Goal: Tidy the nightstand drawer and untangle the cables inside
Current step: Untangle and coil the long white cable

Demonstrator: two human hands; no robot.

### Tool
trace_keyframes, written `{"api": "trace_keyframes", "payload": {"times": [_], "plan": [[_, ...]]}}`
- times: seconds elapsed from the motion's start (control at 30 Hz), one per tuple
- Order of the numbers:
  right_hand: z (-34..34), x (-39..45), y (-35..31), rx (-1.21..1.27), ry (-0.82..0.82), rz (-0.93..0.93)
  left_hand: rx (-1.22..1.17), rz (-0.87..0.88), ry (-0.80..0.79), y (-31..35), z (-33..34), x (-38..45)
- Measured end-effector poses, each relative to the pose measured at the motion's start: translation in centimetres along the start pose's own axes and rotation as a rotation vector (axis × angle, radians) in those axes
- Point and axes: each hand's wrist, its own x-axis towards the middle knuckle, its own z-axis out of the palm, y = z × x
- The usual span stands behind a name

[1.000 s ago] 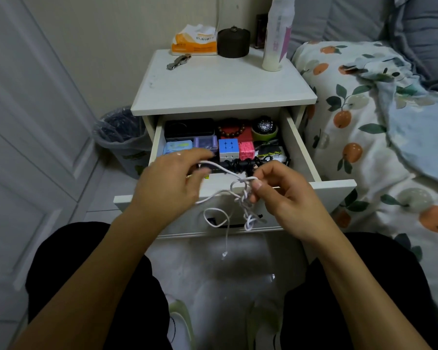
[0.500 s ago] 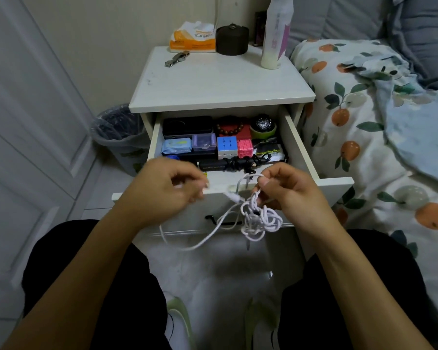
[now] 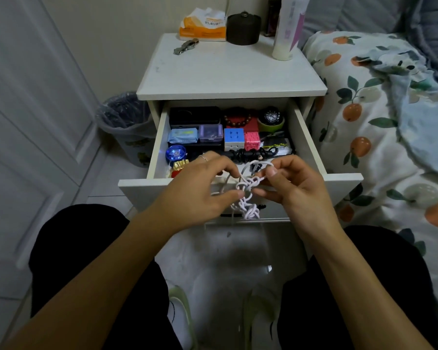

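Nightstand [image 3: 228, 79] stands between bin [image 3: 127, 122] on its left and bed [image 3: 379, 122] on its right. Tissue pack [image 3: 202, 26], jar [image 3: 243, 29] and bottle [image 3: 287, 29] along its back edge. Open drawer [image 3: 238, 183] in front; cable tangle [image 3: 247, 195] at drawer's front edge, between left hand [image 3: 200, 190] and right hand [image 3: 293, 188].

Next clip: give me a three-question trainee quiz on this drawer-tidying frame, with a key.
1. True or false: the tangled white cable lies inside the open white drawer.
2. Which hand pinches the cable: A left hand, B right hand, C both?
3. What colour is the small maze-patterned cube right of the blue-faced puzzle cube?

Key: 1 false, it is held in front of the drawer; 2 C; 3 pink.
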Motion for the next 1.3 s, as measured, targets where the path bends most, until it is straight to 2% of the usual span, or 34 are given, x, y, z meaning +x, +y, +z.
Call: {"api": "trace_keyframes", "payload": {"times": [0.27, 0.4, 0.47, 0.53, 0.6, 0.63, 0.87, 0.97, 1.17, 1.3], "plan": [[0.0, 0.0, 0.3, -0.016, -0.013, 0.017, -0.093, 0.021, -0.062, 0.0, 0.2, 0.0], [-0.2, 0.1, 0.6, -0.065, 0.039, 0.040, -0.204, 0.013, 0.017, 0.0, 0.5, -0.2], [-0.6, 0.1, 0.9, -0.248, 0.081, -0.074, -0.230, -0.016, 0.063, -0.2, 0.4, -0.1], [-0.9, 0.1, 1.1, -0.558, 0.088, -0.338, -0.262, -0.037, 0.065, -0.2, 0.3, 0.0], [-1.0, 0.1, 1.3, -0.763, 0.001, -0.597, -0.272, -0.038, 0.064, -0.2, 0.1, 0.0], [-1.1, 0.1, 1.5, -0.822, -0.046, -0.667, -0.270, -0.035, 0.067, -0.2, 0.1, -0.1], [-1.5, 0.2, 1.5, -1.087, -0.107, -0.869, -0.293, -0.089, 0.020, -0.4, 0.0, -0.2], [-1.2, 0.2, 1.7, -1.088, -0.130, -0.893, -0.299, -0.134, -0.008, -0.5, 0.1, -0.1], [-1.4, 0.7, 1.1, -1.058, -0.225, -0.839, -0.327, -0.112, -0.067, -0.5, -0.4, 0.0], [-1.5, 0.7, 1.2, -1.087, -0.233, -0.842, -0.328, -0.054, -0.002, -0.4, -0.2, -0.2]]}}
